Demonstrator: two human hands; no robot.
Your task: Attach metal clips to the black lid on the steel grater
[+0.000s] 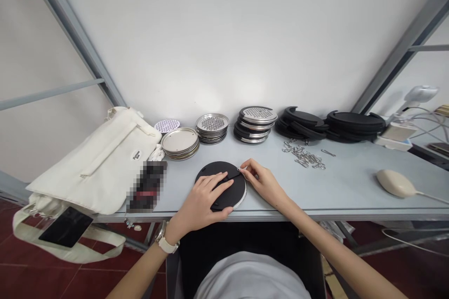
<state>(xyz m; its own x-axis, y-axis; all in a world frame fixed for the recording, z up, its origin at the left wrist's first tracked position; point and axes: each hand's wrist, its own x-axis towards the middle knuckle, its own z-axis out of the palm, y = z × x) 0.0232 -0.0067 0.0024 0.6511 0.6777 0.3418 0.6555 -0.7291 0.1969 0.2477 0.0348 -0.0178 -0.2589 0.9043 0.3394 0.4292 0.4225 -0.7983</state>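
Observation:
A round black disc (235,190) with a pale rim at its lower right lies near the front edge of the table. My left hand (206,196) rests flat on top of it, fingers spread, hiding much of its left side. At the disc's upper right edge, the thumb and index finger of my right hand (261,178) pinch a small metal wire clip (240,169). A dark strip-like part runs across the disc beside that clip. To the right lies a loose pile of similar metal clips (302,155).
Along the wall stand stacks of grater discs (212,124), plain metal discs (179,141), grater discs in black holders (256,117) and black discs (356,121). A white bag (94,163) lies left; a cream corded device (395,183) sits right.

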